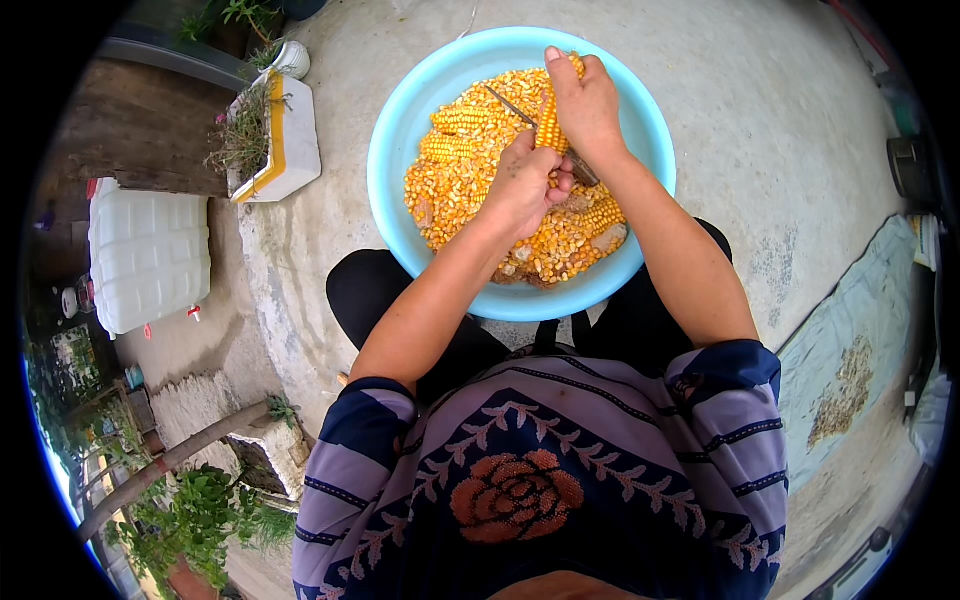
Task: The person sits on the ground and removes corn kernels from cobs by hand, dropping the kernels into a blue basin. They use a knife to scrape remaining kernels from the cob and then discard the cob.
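A wide light-blue plastic basin rests by my knees, holding loose yellow corn kernels. My right hand grips an ear of corn at its upper part, thumb up. At the ear's lower end, my left hand is closed around it. A thin metal pointed tool slants past my left hand over the kernels; which hand bears on it, I cannot tell. Whole ears of corn lie left in the basin, and another ear lies at the lower right among kernels and bits of cob.
Concrete floor surrounds the basin. On the left stand a white planter box, a potted plant and a white plastic water container with red taps. A grey-green sheet bearing brownish scraps lies on the right.
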`<state>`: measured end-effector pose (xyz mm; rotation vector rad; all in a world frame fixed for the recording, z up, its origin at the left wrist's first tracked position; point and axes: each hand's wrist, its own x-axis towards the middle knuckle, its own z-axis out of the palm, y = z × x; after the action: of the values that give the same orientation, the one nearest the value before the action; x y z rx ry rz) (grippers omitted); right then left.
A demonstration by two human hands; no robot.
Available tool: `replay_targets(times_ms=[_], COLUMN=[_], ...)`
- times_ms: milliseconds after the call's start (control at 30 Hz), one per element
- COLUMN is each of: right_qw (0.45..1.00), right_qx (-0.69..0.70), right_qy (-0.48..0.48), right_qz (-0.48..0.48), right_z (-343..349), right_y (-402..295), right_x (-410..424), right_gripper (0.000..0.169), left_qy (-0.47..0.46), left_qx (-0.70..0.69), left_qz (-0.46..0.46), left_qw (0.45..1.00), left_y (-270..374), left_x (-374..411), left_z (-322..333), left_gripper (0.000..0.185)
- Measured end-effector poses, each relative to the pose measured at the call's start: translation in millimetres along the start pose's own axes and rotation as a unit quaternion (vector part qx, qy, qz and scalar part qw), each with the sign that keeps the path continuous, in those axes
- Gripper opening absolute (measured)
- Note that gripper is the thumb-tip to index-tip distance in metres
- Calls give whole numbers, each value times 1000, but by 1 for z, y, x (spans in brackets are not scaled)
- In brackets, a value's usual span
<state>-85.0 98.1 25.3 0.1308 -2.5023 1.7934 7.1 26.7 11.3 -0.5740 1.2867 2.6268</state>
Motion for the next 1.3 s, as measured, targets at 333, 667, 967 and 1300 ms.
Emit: replay_targets(times_ms=[333,667,967,1300], right_qw=[997,958,969,970], right_qx=[65,247,230,219], right_qy=[-13,-76,-43,-72], right_qz=[27,126,75,78], right_z=[3,4,7,4], right_y=[15,13,9,6], right_x=[11,3,1,-2], right_gripper=[57,46,49,48], left_qy=[-61,4,69,66], left_qx=[25,203,216,155], left_qz=[-25,66,152,85], left_qw=[998,977,962,982], left_y=[14,14,4,7], left_x=[-3,-6,-2,-2], left_z=[-4,-2,2,-1], left_gripper=[32,42,42,41])
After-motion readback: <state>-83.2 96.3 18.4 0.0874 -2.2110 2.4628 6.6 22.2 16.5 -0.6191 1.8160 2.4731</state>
